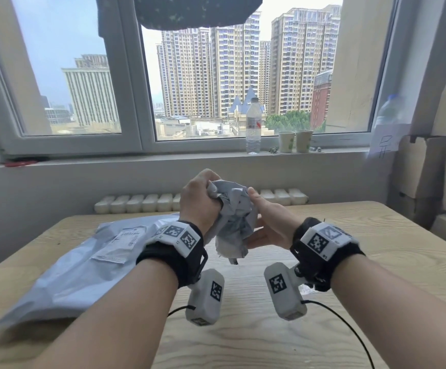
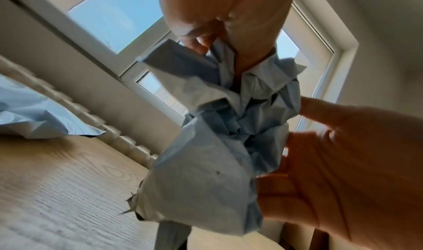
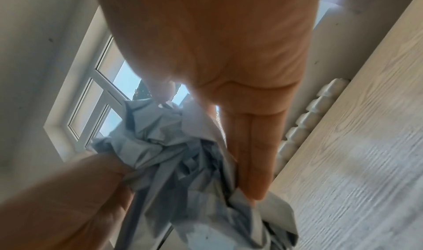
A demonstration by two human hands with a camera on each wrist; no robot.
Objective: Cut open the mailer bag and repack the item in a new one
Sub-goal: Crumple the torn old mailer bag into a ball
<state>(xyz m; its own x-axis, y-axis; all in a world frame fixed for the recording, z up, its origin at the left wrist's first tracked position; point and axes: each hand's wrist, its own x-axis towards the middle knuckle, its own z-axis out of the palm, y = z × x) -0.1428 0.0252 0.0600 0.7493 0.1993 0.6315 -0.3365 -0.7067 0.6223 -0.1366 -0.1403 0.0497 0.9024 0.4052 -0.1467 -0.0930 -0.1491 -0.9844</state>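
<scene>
Left hand: the left hand (image 1: 199, 201) is raised above the table, its fingers curled tight around the top of the crumpled mailer bag (image 1: 234, 219).
Right hand: the right hand (image 1: 268, 226) holds the same bag from the right side, thumb up against its upper edge and fingers wrapped round the lower part; in the right wrist view the fingers (image 3: 251, 156) lie long against the plastic, so how firmly they close is hard to judge.
Crumpled bag: grey-blue plastic, scrunched into a ball between both hands, held in the air clear of the table; a ragged edge hangs at its bottom end.
Packed mailer: a second mailer bag (image 1: 70, 267), flat and full, lies on the left part of the table, label side up, partly behind the left forearm.
Table: light wood-grain table (image 1: 376, 251), set under the window.
Windowsill: a clear water bottle (image 1: 253, 126) stands upright, with two paper cups (image 1: 295, 141) side by side just to its right.
Right edge: cardboard boxes (image 1: 434, 166) are stacked against the wall.
</scene>
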